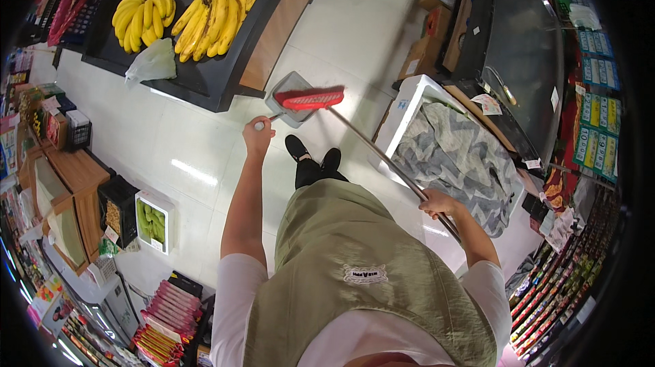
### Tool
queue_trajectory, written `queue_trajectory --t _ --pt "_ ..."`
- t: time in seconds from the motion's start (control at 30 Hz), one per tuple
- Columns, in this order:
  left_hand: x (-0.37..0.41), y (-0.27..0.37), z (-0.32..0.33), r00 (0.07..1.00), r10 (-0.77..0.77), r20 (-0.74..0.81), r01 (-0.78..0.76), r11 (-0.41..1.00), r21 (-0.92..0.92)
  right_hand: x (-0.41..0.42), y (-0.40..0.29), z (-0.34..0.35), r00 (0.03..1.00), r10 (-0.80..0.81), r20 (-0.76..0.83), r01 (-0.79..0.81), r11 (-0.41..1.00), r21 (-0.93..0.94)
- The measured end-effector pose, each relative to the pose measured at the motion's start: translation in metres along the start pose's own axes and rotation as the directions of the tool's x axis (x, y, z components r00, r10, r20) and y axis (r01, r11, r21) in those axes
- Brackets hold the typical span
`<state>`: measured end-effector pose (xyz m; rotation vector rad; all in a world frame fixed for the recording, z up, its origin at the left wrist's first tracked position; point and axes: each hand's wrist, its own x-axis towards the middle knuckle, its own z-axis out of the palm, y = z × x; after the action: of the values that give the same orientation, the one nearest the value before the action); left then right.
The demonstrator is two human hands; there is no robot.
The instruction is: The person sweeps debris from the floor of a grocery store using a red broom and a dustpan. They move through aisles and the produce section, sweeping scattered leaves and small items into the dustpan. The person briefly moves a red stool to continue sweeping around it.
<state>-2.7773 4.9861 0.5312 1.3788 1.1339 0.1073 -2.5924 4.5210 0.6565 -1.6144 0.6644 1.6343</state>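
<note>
My left hand is closed around the handle of a grey long-handled dustpan, whose pan is low by the floor in front of my shoes. In my right hand is the metal pole of a broom, which slants up and left across the view. Its red head with dark red bristles overlaps the dustpan in the picture. Whether the bristles touch the pan, I cannot tell. Any dirt in the pan is hidden or too small to see.
A black display table carries banana bunches and a plastic bag. To the right, a white foam box holds a grey patterned cloth. Cardboard boxes stand behind it. Green produce and a wooden cabinet are leftward.
</note>
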Motion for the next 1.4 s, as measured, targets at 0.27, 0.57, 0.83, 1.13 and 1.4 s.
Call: queue_trajectory --t 0.27,0.57,0.83,1.13,1.4 --pt "-0.018 -0.025 -0.055 0.994 -0.054 -0.1 0.051 0.998 -0.032 0.086 -0.046 -0.06 0.999 0.031 0.012 -0.033 0.955 0.294" --pt "0.003 -0.026 -0.058 0.992 -0.08 -0.098 0.086 0.994 0.062 0.082 -0.01 0.003 0.968 0.191 0.163 -0.173 0.978 -0.114" --pt "0.0 -0.029 -0.048 0.991 -0.099 -0.094 0.098 0.995 -0.02 0.026 -0.043 0.037 0.944 0.165 0.286 -0.076 0.952 -0.297" --pt "-0.016 -0.012 -0.019 0.999 -0.004 -0.05 0.005 1.0 0.026 -0.041 -0.025 0.037 0.984 0.086 0.155 -0.064 0.988 -0.142" --pt "0.001 0.008 0.041 0.993 0.094 0.075 -0.102 0.989 0.11 -0.002 -0.017 0.015 0.991 0.091 0.095 -0.109 0.973 0.205"
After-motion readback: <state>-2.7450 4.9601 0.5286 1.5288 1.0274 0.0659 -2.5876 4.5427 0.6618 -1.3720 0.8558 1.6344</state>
